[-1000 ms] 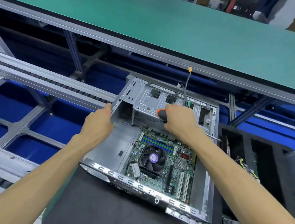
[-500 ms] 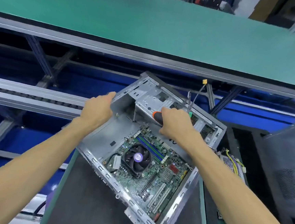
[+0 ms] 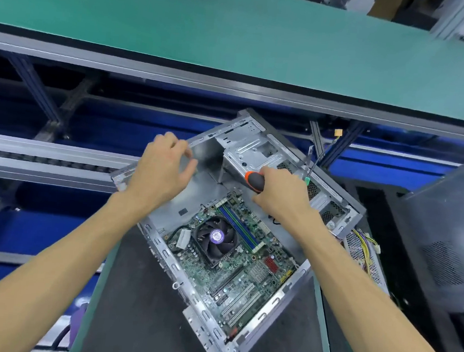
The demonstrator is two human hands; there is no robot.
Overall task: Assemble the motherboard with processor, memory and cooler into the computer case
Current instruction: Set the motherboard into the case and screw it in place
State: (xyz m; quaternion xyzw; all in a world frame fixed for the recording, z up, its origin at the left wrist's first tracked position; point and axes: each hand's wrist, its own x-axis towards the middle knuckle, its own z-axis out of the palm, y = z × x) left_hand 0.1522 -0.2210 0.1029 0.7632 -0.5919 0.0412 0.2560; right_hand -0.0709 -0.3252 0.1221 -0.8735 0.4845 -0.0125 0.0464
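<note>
Lying open and turned at an angle on a dark mat [image 3: 134,321], the computer case [image 3: 284,301] holds the motherboard [image 3: 245,272], with the cooler fan [image 3: 215,237] and blue memory slots [image 3: 241,228] facing up. The left hand [image 3: 159,175] hovers over the case's far left wall, fingers loosely spread and curved, contact uncertain. The right hand [image 3: 282,195] curls around a black-and-orange screwdriver [image 3: 254,181] above the board's far edge, beside the drive cage [image 3: 255,152].

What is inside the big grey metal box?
Inside the open grey metal computer case lies a green circuit board with a round black fan and blue memory slots on it. The right hand and forearm cover part of the board.
</note>
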